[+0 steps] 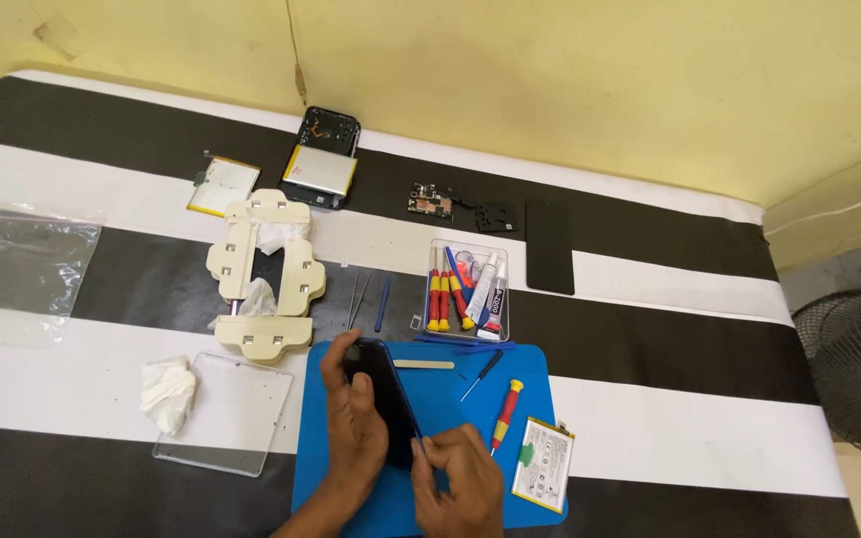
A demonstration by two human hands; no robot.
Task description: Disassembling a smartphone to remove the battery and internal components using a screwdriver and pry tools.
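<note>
Your left hand cups the dark glossy slab of a phone over the blue rubber mat, near the desk's front edge. Its long axis runs from far-left to near-right. Your right hand pinches its near-right edge, so both hands are on it. The fingertips there are blurry, and your left palm hides the phone's underside.

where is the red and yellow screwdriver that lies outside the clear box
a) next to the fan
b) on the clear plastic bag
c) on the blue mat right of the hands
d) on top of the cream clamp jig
c: the loose red and yellow screwdriver lies on the blue mat, just right of the right hand and left of the white battery.
</note>
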